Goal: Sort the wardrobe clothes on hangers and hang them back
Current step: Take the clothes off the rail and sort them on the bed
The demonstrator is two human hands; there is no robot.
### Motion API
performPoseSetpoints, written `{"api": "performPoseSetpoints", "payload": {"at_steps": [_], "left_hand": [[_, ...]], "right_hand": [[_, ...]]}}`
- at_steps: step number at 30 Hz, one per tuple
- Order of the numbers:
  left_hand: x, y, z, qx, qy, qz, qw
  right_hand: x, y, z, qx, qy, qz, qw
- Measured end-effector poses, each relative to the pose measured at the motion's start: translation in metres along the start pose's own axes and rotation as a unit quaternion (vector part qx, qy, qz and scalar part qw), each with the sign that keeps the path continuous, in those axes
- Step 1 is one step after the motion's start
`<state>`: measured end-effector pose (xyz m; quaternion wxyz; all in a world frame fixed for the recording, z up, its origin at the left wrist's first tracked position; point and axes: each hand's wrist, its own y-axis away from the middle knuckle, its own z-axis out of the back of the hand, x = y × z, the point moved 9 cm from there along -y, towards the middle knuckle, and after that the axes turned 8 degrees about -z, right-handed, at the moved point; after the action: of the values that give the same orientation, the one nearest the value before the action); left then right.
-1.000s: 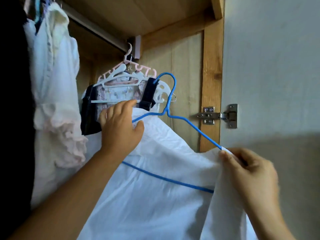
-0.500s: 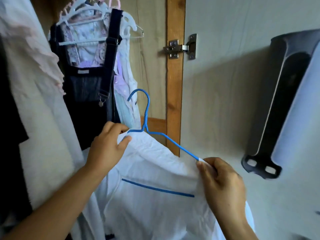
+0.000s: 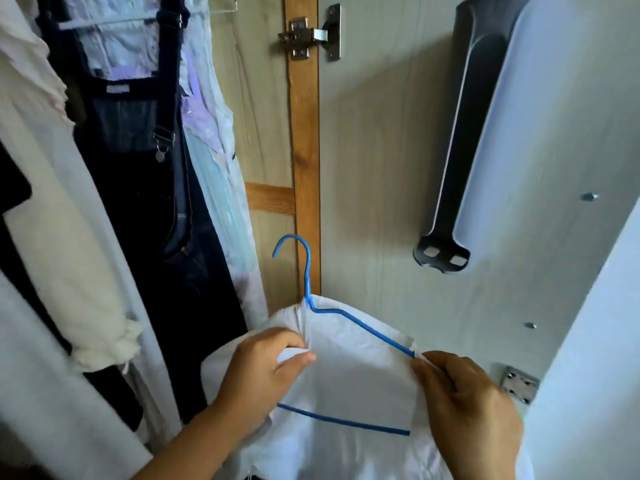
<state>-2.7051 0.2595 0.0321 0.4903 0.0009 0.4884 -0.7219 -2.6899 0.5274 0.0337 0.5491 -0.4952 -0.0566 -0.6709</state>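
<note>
A white garment [image 3: 360, 382] is draped over a blue wire hanger [image 3: 306, 271], low in front of the wardrobe. My left hand [image 3: 263, 372] pinches the white cloth near the hanger's neck. My right hand [image 3: 464, 400] grips the cloth at the hanger's right shoulder end. The hanger's hook points up, free of any rail. Its bottom bar shows blue across the cloth.
Inside the wardrobe hang dark denim dungarees [image 3: 145, 174], a pale floral garment [image 3: 214, 133] and a cream garment [image 3: 65, 216] on the left. A wooden frame post [image 3: 304, 150] with a metal hinge [image 3: 308, 36] stands behind. The open door [image 3: 398, 168] carries a dark grey holder [image 3: 460, 150].
The hanger with the white garment has come down from rail height to well below the hanging clothes. My left hand has shifted from the hanger's left shoulder to the cloth at the neck.
</note>
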Motion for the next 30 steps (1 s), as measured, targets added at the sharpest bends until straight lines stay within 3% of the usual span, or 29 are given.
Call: {"api": "performPoseSetpoints", "payload": {"at_steps": [2, 6, 9, 12, 14, 18, 22, 26, 28, 30], "left_hand": [[-0.02, 0.008, -0.022, 0.024, -0.007, -0.044, 0.999], [-0.037, 0.004, -0.045, 0.05, -0.047, -0.133, 0.989], [-0.041, 0.0, -0.074, 0.164, 0.087, -0.1, 0.978], [-0.048, -0.014, -0.08, 0.128, 0.232, -0.023, 0.964], [-0.054, -0.023, -0.092, 0.12, 0.258, -0.017, 0.959], [-0.08, -0.022, -0.116, 0.115, 0.229, -0.1, 0.961], [-0.133, -0.001, -0.15, 0.135, 0.257, -0.218, 0.932], [-0.161, 0.003, -0.188, 0.154, 0.335, -0.209, 0.906], [-0.177, 0.003, -0.201, 0.169, 0.369, -0.21, 0.889], [-0.195, 0.003, -0.211, 0.18, 0.397, -0.224, 0.872]], "right_hand": [[-0.011, 0.005, 0.012, -0.016, 0.011, -0.002, 1.0], [-0.048, 0.007, 0.031, 0.029, -0.026, -0.046, 0.998], [-0.063, 0.006, 0.054, 0.039, -0.06, -0.05, 0.996], [-0.08, 0.005, 0.077, 0.026, -0.076, -0.065, 0.995], [-0.092, 0.007, 0.093, 0.017, -0.094, -0.085, 0.992], [-0.116, 0.009, 0.119, 0.006, -0.172, -0.164, 0.971], [-0.112, 0.012, 0.124, 0.011, -0.152, -0.177, 0.972], [-0.105, 0.018, 0.145, -0.026, -0.124, -0.164, 0.978], [-0.103, 0.024, 0.157, -0.013, -0.071, -0.148, 0.986], [-0.104, 0.033, 0.175, -0.053, -0.022, -0.138, 0.989]]}}
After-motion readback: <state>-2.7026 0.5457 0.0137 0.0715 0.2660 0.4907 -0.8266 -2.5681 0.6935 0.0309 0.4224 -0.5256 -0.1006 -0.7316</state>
